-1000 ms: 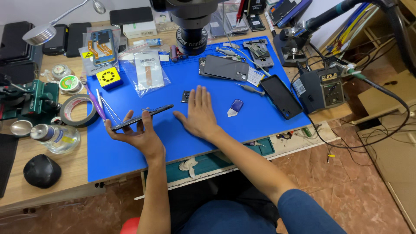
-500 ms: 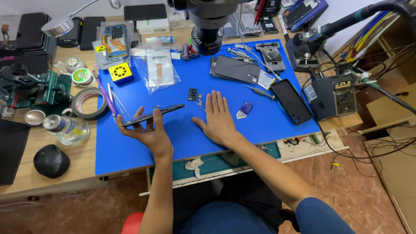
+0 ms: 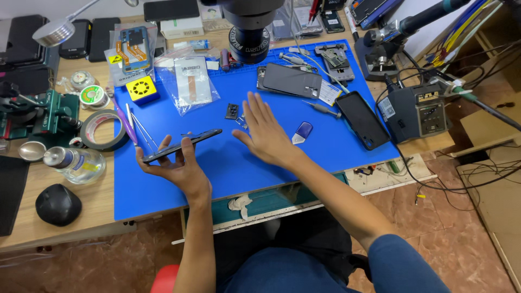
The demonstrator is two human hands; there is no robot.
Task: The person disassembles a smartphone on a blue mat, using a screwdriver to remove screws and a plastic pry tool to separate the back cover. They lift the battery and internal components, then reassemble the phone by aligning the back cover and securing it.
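The left hand [image 3: 176, 165] is gripping a thin black smartphone [image 3: 182, 145] by its edges above the blue rubber work mat [image 3: 217, 163], while the right hand [image 3: 266, 133] is lying flat and empty, fingers spread wide, beside small black metal parts [image 3: 232, 111]

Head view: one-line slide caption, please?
Left hand holds a dark phone edge-on above the blue mat; right hand lies flat beside it.

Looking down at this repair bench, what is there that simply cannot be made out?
- Head view: the face of the thin dark phone in the left hand; it is seen edge-on.
- The blue mat beneath the flat right hand: the palm covers it.
- The black microscope: cut off by the top edge.
- The tiny dark parts near the fingertips: too small to identify.
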